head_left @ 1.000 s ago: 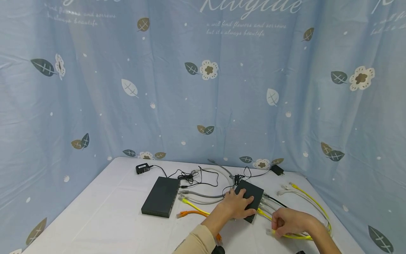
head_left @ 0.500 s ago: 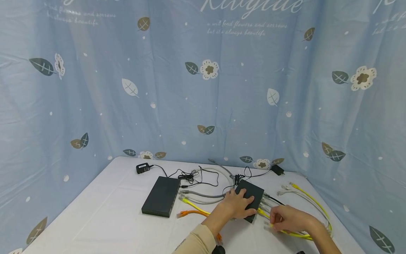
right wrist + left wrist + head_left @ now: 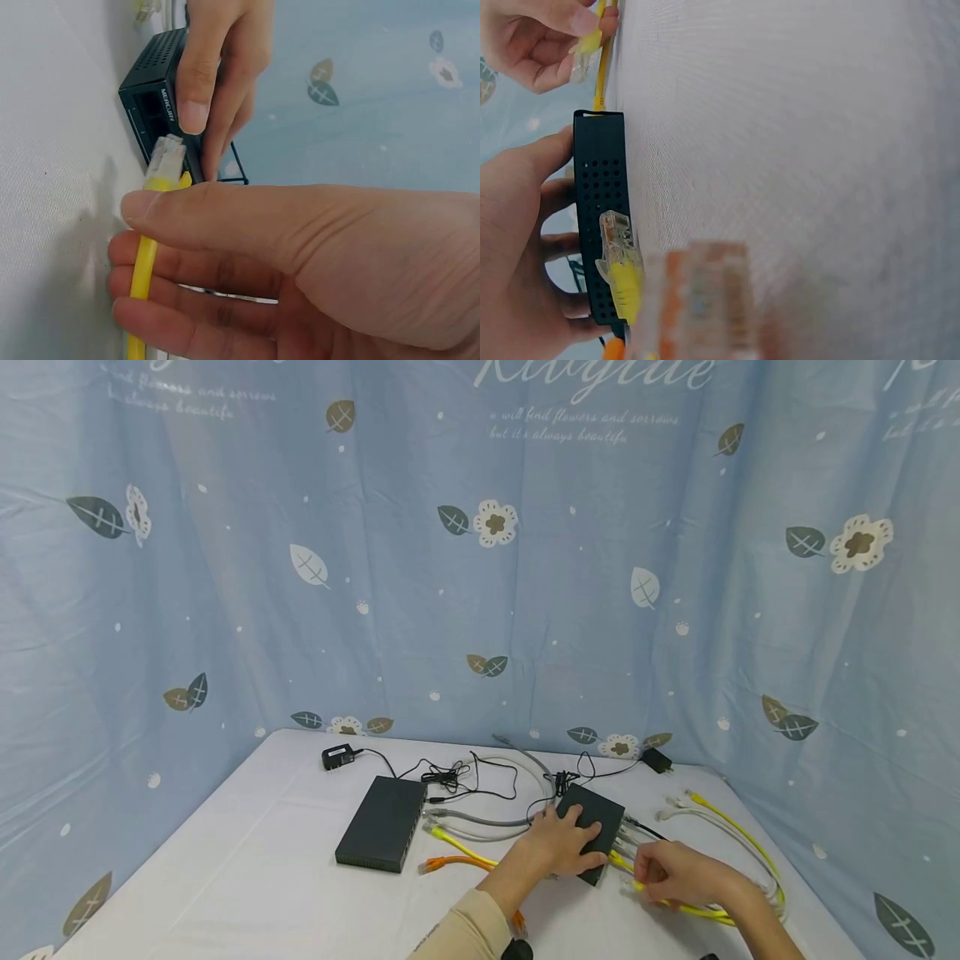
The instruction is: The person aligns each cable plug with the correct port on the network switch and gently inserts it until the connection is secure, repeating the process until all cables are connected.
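Note:
A small black box (image 3: 590, 827) with several cables at its right side lies under my left hand (image 3: 555, 846), whose spread fingers rest on its top. In the right wrist view my right hand (image 3: 225, 262) pinches a yellow cable (image 3: 142, 270) just behind its clear plug (image 3: 166, 159). That plug points at the box's port side and appears close to it; whether they touch I cannot tell. The left wrist view shows the box (image 3: 602, 187) edge-on, with the pinched plug (image 3: 580, 66) beyond its far end and a loose yellow-booted plug (image 3: 619, 247) nearer the camera.
A larger black box (image 3: 381, 823) lies on the white table (image 3: 247, 860) to the left. Between the boxes are grey, yellow and orange (image 3: 450, 862) cables. Black adapters (image 3: 338, 757) with thin cords lie at the back; white and yellow cables (image 3: 738, 831) curve at the right. A blue curtain (image 3: 405, 610) hangs behind.
My right hand has moved slightly left and up, toward the small box, carrying the yellow cable's plug. My left hand has stayed on the box.

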Motion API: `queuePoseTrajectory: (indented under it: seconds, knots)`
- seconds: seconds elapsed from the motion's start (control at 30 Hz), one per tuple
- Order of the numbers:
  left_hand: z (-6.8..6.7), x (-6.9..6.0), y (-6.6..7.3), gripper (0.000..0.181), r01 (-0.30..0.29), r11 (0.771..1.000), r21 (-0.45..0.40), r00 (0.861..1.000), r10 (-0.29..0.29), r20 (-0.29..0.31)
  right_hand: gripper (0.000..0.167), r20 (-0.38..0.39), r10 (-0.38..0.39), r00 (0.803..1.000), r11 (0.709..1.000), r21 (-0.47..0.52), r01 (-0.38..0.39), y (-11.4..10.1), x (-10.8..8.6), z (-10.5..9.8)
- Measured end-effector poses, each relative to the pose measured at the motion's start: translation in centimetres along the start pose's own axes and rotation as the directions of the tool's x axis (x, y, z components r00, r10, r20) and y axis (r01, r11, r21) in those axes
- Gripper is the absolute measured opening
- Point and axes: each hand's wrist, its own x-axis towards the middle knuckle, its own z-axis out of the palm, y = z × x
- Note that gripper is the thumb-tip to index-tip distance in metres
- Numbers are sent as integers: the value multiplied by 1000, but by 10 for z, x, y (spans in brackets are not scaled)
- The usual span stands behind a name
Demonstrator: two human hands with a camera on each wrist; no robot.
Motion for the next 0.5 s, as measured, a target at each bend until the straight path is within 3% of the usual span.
queuePoseTrajectory:
  seconds: [0.5]
  knots:
    - [-1, 1, 1, 59, 23, 1000, -10, 1000, -23, 18, 11, -52, -39, 998, 998, -53, 36, 4, 4, -1]
